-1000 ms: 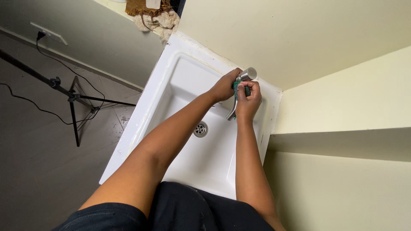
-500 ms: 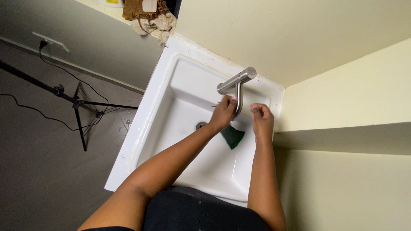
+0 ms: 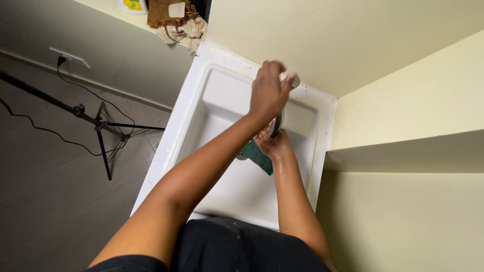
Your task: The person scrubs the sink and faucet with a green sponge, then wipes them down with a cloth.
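Hands work at a white sink (image 3: 199, 108) set in the corner between pale yellow walls (image 3: 383, 50). The left hand (image 3: 268, 93) reaches to the far side of the basin and is closed over the top of the metal tap (image 3: 294, 80), fingers wrapped round the handle so that only its round end shows past the thumb. Below it, nearer the person, the right hand (image 3: 271, 142) sits under the curved spout (image 3: 277, 123), palm turned up and fingers curled; it holds a green scouring pad (image 3: 257, 155), which hangs from that hand over the middle of the basin, just above the drain. The drain is mostly hidden by the pad and the left forearm. On the grey floor to the left stands a black tripod (image 3: 103, 136) with a cable (image 3: 45, 131) trailing from a wall socket (image 3: 70, 56). At the far edge, beyond the sink's left corner, lies a heap of brown and cream rags (image 3: 176, 20) beside a yellow-and-white bottle (image 3: 132, 5).
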